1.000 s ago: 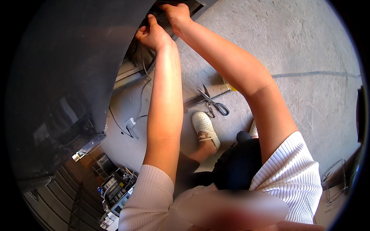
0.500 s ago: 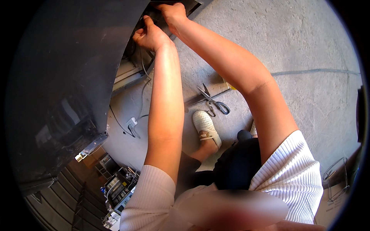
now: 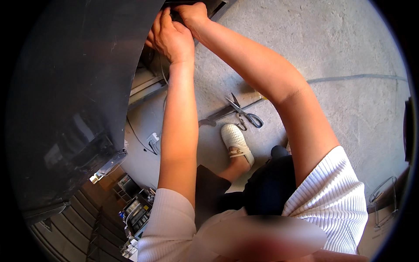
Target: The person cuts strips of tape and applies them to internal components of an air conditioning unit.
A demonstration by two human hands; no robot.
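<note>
At the upper edge of a large dark panel (image 3: pixel 70 74), my left hand (image 3: pixel 171 39) reaches into a narrow dark opening (image 3: pixel 148 59), its fingers bent and close together. My right hand (image 3: pixel 192 17) is just beyond it, nearly touching, with fingertips curled into the same opening. What either hand grips is hidden. Loose cables (image 3: pixel 139 136) hang below the opening toward a white power strip (image 3: pixel 152 139) on the concrete floor.
Scissors (image 3: pixel 251 117) and a long dark tool (image 3: pixel 214 120) lie on the floor by my clogged foot (image 3: pixel 234 142). A grey cable (image 3: pixel 358 76) runs right. Cluttered equipment (image 3: pixel 137 214) stands at lower left; a wire object (image 3: pixel 384 196) is at lower right.
My left hand has moved upward, closer to my right hand, and its fingers now reach farther into the opening. My right hand and forearm have shifted slightly left and up.
</note>
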